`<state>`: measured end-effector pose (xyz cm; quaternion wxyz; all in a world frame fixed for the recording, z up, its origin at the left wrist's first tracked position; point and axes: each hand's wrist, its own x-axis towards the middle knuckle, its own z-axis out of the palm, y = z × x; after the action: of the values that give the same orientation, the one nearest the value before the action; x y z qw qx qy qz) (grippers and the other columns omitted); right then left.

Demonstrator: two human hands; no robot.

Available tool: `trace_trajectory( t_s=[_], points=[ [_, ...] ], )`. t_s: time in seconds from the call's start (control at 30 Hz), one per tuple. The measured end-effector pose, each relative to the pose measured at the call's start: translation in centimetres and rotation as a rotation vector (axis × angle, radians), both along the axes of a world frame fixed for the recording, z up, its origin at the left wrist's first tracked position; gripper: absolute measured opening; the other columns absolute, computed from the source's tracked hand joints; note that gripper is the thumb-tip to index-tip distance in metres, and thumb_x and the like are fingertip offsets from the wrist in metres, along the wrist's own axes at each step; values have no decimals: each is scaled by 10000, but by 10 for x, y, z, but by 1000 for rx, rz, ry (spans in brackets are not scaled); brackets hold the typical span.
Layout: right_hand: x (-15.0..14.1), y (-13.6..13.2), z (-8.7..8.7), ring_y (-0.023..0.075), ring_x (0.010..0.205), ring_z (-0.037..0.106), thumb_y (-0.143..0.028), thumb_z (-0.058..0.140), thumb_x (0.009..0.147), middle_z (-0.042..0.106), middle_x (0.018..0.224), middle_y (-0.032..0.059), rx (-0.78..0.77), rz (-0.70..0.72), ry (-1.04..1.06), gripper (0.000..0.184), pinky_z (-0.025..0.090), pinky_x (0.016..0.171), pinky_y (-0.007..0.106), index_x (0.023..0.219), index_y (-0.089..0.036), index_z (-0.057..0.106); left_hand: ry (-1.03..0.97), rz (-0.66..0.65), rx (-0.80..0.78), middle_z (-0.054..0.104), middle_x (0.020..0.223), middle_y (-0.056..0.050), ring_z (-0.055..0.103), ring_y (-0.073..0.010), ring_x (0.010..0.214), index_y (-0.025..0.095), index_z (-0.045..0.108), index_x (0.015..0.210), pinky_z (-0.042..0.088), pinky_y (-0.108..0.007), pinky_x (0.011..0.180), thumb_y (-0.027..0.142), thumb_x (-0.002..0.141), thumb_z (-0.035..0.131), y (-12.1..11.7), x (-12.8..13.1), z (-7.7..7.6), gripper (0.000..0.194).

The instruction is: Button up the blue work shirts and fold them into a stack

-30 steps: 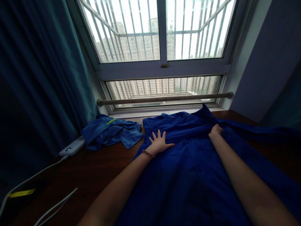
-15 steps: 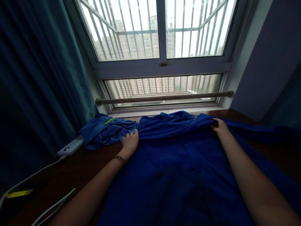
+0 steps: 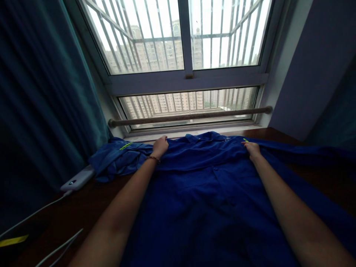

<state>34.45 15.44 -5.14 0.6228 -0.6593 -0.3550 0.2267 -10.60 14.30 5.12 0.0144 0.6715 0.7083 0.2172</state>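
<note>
A blue long-sleeved work jacket (image 3: 194, 196) lies spread over the dark wooden surface, its collar toward the window. My left hand (image 3: 160, 147), with a bracelet at the wrist, is closed on the jacket near its left shoulder. At the opposite shoulder my right hand (image 3: 252, 149) pinches the cloth, and a small yellow-green strip shows by its fingertips. One sleeve (image 3: 306, 151) stretches away to the right. The left sleeve (image 3: 119, 157) lies bunched beside my left hand, with a yellow-green stripe on it; where it joins the jacket is hidden.
A white power bank (image 3: 79, 178) with a white cable (image 3: 36, 214) sits at the left by the blue curtain (image 3: 52, 85). Another cable end (image 3: 61, 246) and a yellow strip (image 3: 13, 240) lie nearer. A horizontal rail (image 3: 191, 117) crosses before the barred window.
My left hand has moved up toward the window, to the jacket's shoulder. My right hand has shifted slightly left and down in view. The cloth's upper fold now lies flatter.
</note>
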Motion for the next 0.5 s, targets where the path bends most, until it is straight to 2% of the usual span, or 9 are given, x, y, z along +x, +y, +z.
trace_trajectory(
  t_s=[0.1, 0.2, 0.33, 0.4, 0.5],
  points=[
    [1, 2, -6, 170, 621, 576, -81, 568, 533, 625, 616, 42, -49, 3, -85, 236, 475, 638, 293, 743, -68, 673, 7, 63, 36, 548, 1153, -117, 533, -238, 1007, 163, 524, 1123, 394, -323, 830, 182, 779, 466, 16, 15, -30, 349],
    [4, 1, -5, 203, 774, 594, -88, 552, 546, 656, 788, 82, -28, -5, -211, 292, 468, 739, 318, 810, -78, 677, -23, 146, 40, 592, 1030, -170, 546, -287, 955, 102, 606, 939, 403, -362, 788, 208, 756, 496, 25, 8, -54, 239],
    [5, 0, 8, 167, 1045, 506, -137, 502, 644, 564, 1132, 82, 67, -3, -416, 373, 358, 941, 267, 991, -119, 638, -113, 237, 126, 603, 988, -169, 548, -275, 935, 101, 607, 943, 406, -350, 763, 249, 788, 448, 38, -12, -65, 267],
    [3, 1, 11, 165, 1087, 475, -149, 474, 677, 535, 1174, 89, 72, 10, -505, 384, 322, 978, 267, 1031, -107, 616, -173, 268, 172, 620, 966, -140, 556, -244, 923, 115, 601, 968, 408, -322, 761, 250, 796, 433, 44, -19, -68, 275],
    [-1, 1, 6, 211, 1104, 459, -118, 479, 648, 532, 1159, 135, 17, 25, -600, 417, 314, 994, 319, 1044, -63, 599, -263, 309, 226, 639, 934, -116, 576, -212, 883, 112, 601, 972, 418, -290, 747, 232, 786, 443, 51, -25, -72, 272]
  ],
)
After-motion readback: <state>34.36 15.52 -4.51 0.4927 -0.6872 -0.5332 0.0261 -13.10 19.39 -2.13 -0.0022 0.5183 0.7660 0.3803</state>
